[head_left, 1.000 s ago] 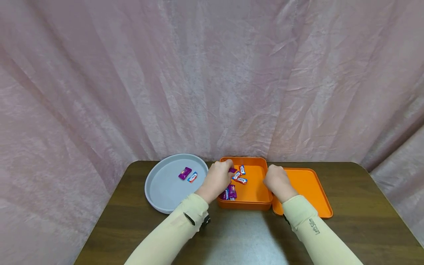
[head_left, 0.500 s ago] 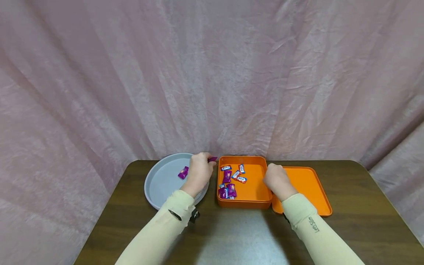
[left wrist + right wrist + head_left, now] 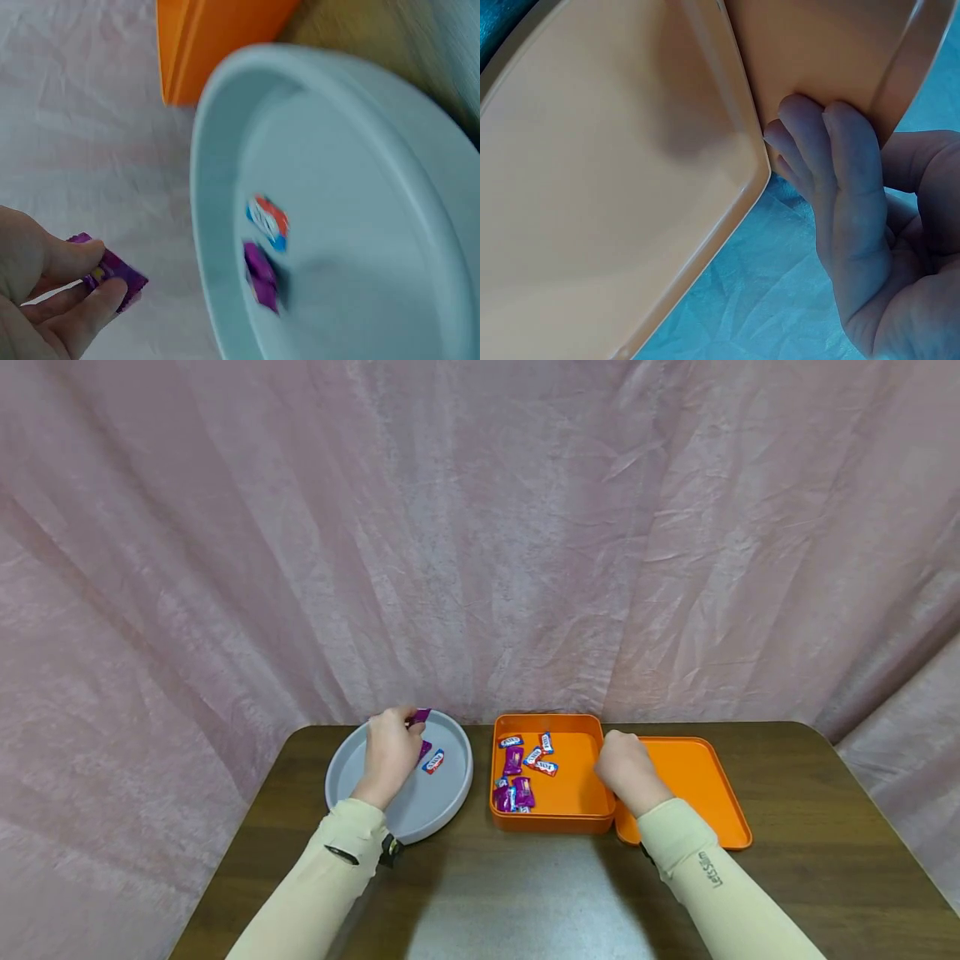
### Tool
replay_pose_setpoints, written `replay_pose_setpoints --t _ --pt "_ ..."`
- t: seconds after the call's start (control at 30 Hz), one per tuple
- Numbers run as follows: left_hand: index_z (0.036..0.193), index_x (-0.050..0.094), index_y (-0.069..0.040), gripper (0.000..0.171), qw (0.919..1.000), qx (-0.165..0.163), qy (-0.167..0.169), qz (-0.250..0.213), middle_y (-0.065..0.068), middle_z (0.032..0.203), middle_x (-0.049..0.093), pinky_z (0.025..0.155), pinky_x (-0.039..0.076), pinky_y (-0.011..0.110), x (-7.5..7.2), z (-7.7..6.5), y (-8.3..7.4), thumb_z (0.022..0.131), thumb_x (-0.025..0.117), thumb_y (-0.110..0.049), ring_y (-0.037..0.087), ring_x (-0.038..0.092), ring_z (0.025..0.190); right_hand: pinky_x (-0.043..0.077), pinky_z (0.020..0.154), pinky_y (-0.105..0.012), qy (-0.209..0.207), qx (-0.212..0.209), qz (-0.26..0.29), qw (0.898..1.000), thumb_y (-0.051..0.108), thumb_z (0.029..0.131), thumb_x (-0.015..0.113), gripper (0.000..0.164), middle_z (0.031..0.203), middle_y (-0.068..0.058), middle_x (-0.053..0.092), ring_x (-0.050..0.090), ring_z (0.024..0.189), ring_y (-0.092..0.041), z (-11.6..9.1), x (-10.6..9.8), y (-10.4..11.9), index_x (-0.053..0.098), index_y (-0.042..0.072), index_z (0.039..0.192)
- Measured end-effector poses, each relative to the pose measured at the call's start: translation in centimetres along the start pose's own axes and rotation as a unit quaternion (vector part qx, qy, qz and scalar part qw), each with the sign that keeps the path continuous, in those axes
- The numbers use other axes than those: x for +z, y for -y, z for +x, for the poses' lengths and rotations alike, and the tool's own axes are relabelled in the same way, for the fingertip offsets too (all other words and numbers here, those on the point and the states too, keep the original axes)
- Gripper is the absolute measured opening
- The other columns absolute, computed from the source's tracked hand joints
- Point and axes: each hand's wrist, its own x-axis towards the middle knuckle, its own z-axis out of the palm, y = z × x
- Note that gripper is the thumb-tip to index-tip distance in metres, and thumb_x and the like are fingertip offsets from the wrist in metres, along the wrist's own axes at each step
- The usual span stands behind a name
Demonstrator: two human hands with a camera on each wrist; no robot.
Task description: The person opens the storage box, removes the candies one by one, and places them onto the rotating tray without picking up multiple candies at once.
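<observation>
Head view, lower left-centre: left hand [image 3: 391,752] pinches one glossy purple wrapped candy [image 3: 121,271] near round grey-blue tray [image 3: 420,814], two wrapped candies [image 3: 260,274] inside. Lower right-centre: right hand [image 3: 630,768] grips square orange box [image 3: 553,823] by wall.

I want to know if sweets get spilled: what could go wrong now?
The purple sweet might slip, because the left hand only pinches it; near the gray tray's far rim in the head view, it could land outside. The right hand holds the orange box's side, so a tug might shift it.
</observation>
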Motion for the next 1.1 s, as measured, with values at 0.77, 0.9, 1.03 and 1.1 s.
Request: replay_pose_setpoints --t 0.77,0.9,1.03,1.1 --pt "0.080 0.063 0.003 0.019 0.9837 -0.126 0.087 0.094 0.026 0.080 0.066 0.050 0.047 0.046 -1.5 -0.9 8.6 0.081 0.062 -0.016 0.038 0.064 0.071 0.043 0.043 -0.027 -0.010 -0.005 -0.015 1.000 0.007 0.083 0.060 0.011 0.070 -0.012 0.059 0.055 0.054 -0.022 0.1 0.0 0.0 0.060 -0.003 0.087" --pt "0.077 0.061 0.003 0.016 0.9816 -0.132 0.101 0.095 0.025 0.077 0.065 0.049 0.046 0.045 -1.5 -1.1 9.1 0.079 0.062 -0.012 0.035 0.063 0.068 0.044 0.042 -0.027 -0.008 -0.003 -0.013 1.000 0.008 0.083 0.061 0.013 0.069 -0.013 0.060 0.056 0.052 -0.022 0.1 0.0 0.0 0.061 -0.004 0.087" --pt "0.082 0.062 0.004 0.020 0.9789 -0.140 0.109 0.102 0.026 0.081 0.066 0.050 0.047 0.044 -1.5 -1.1 9.3 0.079 0.064 -0.015 0.036 0.064 0.071 0.044 0.043 -0.028 -0.013 -0.007 -0.010 1.000 0.007 0.082 0.061 0.012 0.069 -0.013 0.060 0.055 0.053 -0.023 0.0 -0.1 0.0 0.062 -0.004 0.085" --pt "0.087 0.063 0.005 0.024 0.9766 -0.144 0.113 0.112 0.027 0.084 0.066 0.049 0.046 0.045 -1.5 -1.0 9.4 0.080 0.065 -0.017 0.038 0.064 0.073 0.044 0.043 -0.028 -0.014 -0.007 -0.010 1.000 0.007 0.082 0.062 0.012 0.069 -0.013 0.060 0.055 0.054 -0.023 -0.1 -0.1 0.0 0.063 -0.004 0.085"
